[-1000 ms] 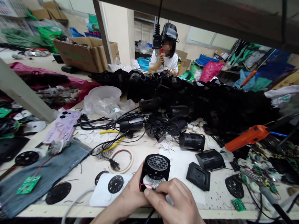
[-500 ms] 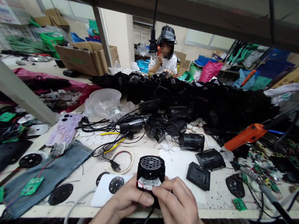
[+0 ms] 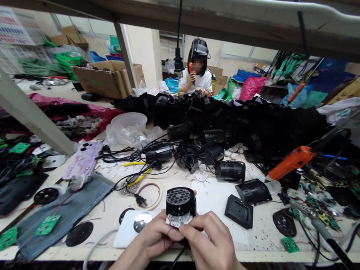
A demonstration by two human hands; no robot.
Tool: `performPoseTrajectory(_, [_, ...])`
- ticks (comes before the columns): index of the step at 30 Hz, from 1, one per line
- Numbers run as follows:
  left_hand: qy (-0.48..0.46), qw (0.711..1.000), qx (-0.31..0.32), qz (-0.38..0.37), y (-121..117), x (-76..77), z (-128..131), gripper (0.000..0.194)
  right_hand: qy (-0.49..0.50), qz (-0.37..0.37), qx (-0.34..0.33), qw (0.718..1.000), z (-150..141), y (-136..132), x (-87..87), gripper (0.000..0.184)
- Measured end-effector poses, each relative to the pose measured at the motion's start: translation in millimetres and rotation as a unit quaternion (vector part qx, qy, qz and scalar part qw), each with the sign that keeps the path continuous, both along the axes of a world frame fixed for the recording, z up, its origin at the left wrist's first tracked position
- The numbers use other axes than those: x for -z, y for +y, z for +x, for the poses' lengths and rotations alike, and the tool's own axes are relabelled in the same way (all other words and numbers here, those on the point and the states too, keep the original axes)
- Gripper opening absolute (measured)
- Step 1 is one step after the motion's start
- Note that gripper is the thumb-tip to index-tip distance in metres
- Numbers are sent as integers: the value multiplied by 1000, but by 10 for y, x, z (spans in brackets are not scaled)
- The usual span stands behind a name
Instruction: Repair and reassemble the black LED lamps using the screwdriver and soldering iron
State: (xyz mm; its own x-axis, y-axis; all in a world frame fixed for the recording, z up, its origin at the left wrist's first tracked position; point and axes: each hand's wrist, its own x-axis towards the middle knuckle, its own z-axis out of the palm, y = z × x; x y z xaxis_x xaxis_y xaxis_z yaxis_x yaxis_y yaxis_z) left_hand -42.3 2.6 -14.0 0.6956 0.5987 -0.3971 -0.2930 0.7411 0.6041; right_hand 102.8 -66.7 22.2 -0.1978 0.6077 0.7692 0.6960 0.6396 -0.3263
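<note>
Near the table's front edge, my left hand (image 3: pixel 162 233) is closed around the lower part of a black housing with a honeycomb top (image 3: pixel 180 199). A clear plastic piece (image 3: pixel 177 221) shows in the housing's side opening, with a thin red wire beside it. My right hand (image 3: pixel 216 248) presses its thumb and fingertips together at the lower right of that clear piece. What lies between those fingertips is hidden. Beneath the hands a black cable hangs down. Left of them, a shiny dark disc (image 3: pixel 142 222) rests on a white pad (image 3: pixel 124 232).
A roll of tape (image 3: pixel 149 196), black cylindrical housings (image 3: pixel 230 170) and a black square part (image 3: pixel 239 211) lie around. An orange-handled tool (image 3: pixel 293 162) hangs at right. Green circuit boards (image 3: pixel 48 224) and a phone (image 3: pixel 83 160) are at left. A co-worker (image 3: pixel 197 76) sits opposite.
The camera view has tilted up slightly. The housing has tipped a little in my hands, and my right fingertips have shifted slightly left along the clear piece.
</note>
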Motion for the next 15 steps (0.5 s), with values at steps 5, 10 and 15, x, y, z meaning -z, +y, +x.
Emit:
performPoseTrajectory(5, [33,999,-19,35,39,-94,78,30,27,-45,23,998,59,-6,62,27])
performPoseTrajectory(10, [64,995,-32,63,128,-128,198,35,57,-69,54,995,145,67,119,20])
performPoseTrajectory(15, [86,989,-70,100,160,-117,306,45,65,-82,76,992,227,148,196,20])
